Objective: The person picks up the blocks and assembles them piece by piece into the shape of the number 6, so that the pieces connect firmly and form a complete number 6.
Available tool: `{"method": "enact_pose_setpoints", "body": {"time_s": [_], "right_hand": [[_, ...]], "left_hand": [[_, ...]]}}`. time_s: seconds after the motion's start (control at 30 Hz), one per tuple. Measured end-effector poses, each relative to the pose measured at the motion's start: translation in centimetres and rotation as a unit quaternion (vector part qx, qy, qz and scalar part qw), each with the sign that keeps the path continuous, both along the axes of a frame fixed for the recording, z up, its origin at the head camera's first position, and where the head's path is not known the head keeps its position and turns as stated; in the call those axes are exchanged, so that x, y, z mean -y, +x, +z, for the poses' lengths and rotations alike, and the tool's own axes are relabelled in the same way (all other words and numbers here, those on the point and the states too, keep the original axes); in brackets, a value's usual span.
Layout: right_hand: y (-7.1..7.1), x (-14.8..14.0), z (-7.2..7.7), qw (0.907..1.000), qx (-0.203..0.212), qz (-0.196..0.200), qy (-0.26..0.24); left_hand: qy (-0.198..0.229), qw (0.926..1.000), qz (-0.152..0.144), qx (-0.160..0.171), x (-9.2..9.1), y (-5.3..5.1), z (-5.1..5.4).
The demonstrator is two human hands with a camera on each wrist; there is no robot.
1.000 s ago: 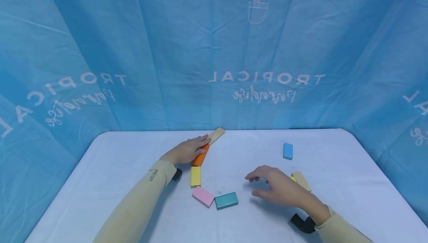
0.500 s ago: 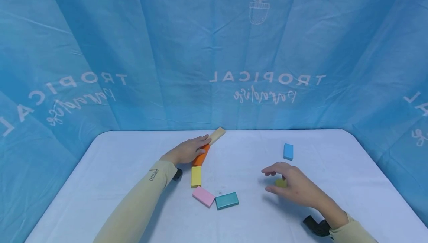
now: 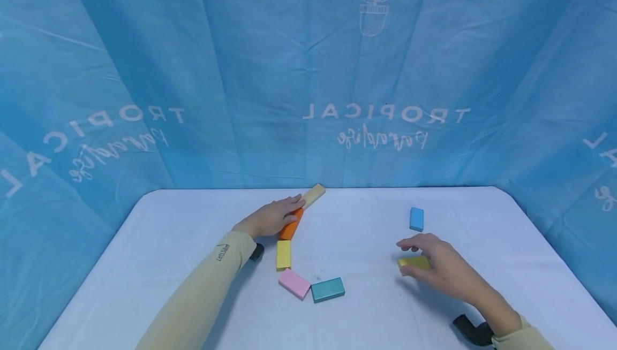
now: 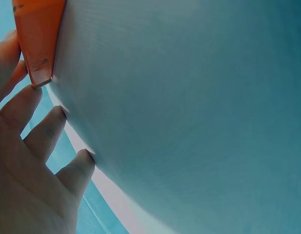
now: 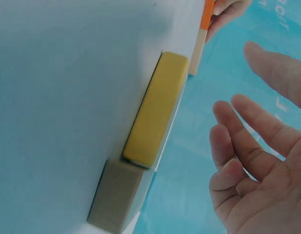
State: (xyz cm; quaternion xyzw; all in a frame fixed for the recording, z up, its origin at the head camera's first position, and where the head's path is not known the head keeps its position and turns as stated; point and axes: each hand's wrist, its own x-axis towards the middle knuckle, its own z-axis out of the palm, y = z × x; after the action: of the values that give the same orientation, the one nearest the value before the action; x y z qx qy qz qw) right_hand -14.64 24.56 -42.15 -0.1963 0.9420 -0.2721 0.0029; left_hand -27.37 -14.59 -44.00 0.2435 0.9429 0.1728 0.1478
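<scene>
My left hand [image 3: 270,217] rests at an orange block [image 3: 291,225], its fingers fairly straight and reaching to a plain wooden block [image 3: 313,196] behind. In the left wrist view, fingertips touch the orange block [image 4: 40,39] near its end. Over a yellow block [image 3: 415,262] on the right hovers my right hand [image 3: 445,267], thumb and fingers spread apart. The right wrist view shows that hand [image 5: 267,165] apart from the yellow block [image 5: 157,107]; a beige block [image 5: 116,195] stands at its near end. The head view hides that beige block behind the hand.
A second yellow block [image 3: 283,255], a pink block [image 3: 294,283] and a teal block [image 3: 328,289] continue the curved row from the orange one. A blue block [image 3: 416,219] lies at the back right. The white table [image 3: 356,328] ends at a blue curtain [image 3: 241,71].
My right hand has moved right, from the table's middle to above the right yellow block, and now covers the beige block. The left hand has stayed at the orange block.
</scene>
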Motion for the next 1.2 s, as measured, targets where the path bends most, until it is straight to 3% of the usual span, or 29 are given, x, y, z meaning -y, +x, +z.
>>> {"method": "enact_pose_setpoints", "body": {"time_s": [0.17, 0.43, 1.2], "right_hand": [[0.2, -0.5, -0.1, 0.9993, -0.003, -0.019, 0.033], [0.2, -1.0, -0.3, 0.9981, 0.013, -0.039, 0.045], [-0.5, -1.2, -1.0, 0.9943, 0.048, -0.030, 0.090]], "left_hand": [[0.001, 1.0000, 0.002, 0.000, -0.1, 0.1, 0.1], [-0.001, 1.0000, 0.007, 0.000, -0.1, 0.1, 0.1], [-0.003, 1.0000, 0.003, -0.004, -0.1, 0.3, 0.1]]}}
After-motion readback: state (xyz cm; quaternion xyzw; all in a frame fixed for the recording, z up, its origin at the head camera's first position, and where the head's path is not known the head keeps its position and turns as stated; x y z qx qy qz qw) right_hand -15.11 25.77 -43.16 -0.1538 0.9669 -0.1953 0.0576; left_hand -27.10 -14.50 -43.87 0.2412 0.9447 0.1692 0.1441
